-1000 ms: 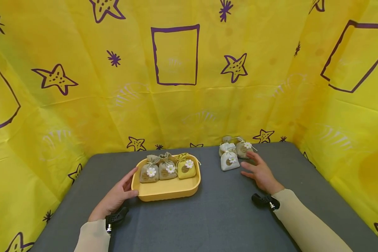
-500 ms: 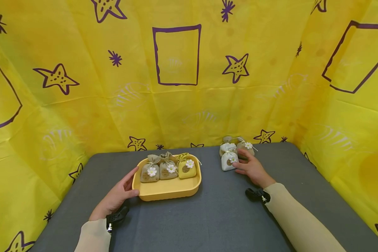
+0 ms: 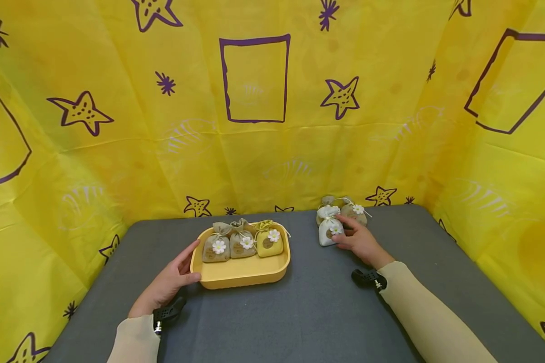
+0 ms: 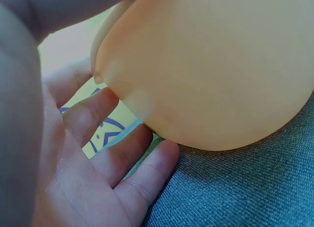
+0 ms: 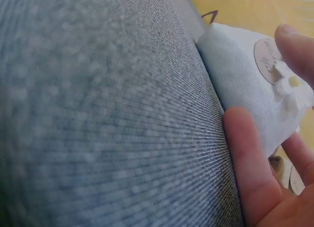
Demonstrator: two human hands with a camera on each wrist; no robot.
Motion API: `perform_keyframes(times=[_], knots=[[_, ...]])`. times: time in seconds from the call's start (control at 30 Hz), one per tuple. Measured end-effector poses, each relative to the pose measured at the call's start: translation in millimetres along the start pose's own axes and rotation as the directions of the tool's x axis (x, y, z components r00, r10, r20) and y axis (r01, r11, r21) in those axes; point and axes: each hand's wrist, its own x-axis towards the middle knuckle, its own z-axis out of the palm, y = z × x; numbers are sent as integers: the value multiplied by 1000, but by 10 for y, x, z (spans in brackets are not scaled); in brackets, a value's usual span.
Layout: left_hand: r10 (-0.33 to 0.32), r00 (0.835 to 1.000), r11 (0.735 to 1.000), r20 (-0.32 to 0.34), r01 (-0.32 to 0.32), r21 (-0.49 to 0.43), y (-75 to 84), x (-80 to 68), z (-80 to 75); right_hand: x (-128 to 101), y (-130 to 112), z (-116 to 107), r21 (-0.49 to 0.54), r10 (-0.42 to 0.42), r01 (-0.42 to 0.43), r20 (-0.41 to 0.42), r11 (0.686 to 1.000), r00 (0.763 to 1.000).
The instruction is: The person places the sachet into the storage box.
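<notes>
Two hands are at work, one on each side of the grey worktop point(image 3: 300, 312). My left hand point(image 3: 168, 282) lies beside the near left corner of the yellow tray point(image 3: 242, 272), fingers point(image 4: 147, 175) straight and relaxed, the thumb resting against the tray's rim; nothing is clasped. In the left wrist view the tray's rounded corner sits just over my spread fingers, touching at least one of them. My right hand point(image 3: 359, 242) has reached the white pouch point(image 3: 329, 233), which lies on the worktop to the right of the tray, well apart from it. My thumb point(image 5: 248, 153) presses its near side and a fingertip point(image 5: 297, 45) rests by the round label and small daisy on top, so the fingers are closing round the pouch in a light pinch.

Three pouches stand in a row at the back of the tray: two beige ones point(image 3: 229, 244) and a yellow one point(image 3: 269, 243), each with a white daisy. More pale pouches point(image 3: 351, 212) huddle right behind the white one. Yellow cloth point(image 3: 254, 151) printed with purple stars and frames walls the worktop on three sides.

How many pouches are in that far huddle I cannot tell, since my hand and the white pouch cover part of them. Both wrist views are very close and partly blurred.
</notes>
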Motion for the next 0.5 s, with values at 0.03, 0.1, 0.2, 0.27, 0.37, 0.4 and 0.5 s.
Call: perform_keyframes(times=[0.03,0.1,0.2,0.27,0.37,0.4,0.5], knots=[[0,1000,1000,0,0,1,-1,-2,0,5,2,0,-28,-8,8,6,1000,1000],[1,1000,1000,0,-1,5,-3,-5,0,12,4,7,-77,-24,24,11,997,1000],[2,1000,1000,-1,-2,5,-7,-10,0,23,-1,24,-148,-38,38,1,988,999],[4,1000,1000,-3,-3,6,-10,-11,-1,23,-9,40,-184,-40,37,-12,982,999],[5,1000,1000,-3,-5,7,-16,-8,-1,9,-22,62,-258,-44,33,-37,966,998],[6,1000,1000,-3,-6,8,-18,-7,-1,0,-28,70,-284,-49,33,-48,958,998],[10,1000,1000,0,-10,11,-24,-4,-1,-31,-49,90,-346,-78,55,-54,937,995]])
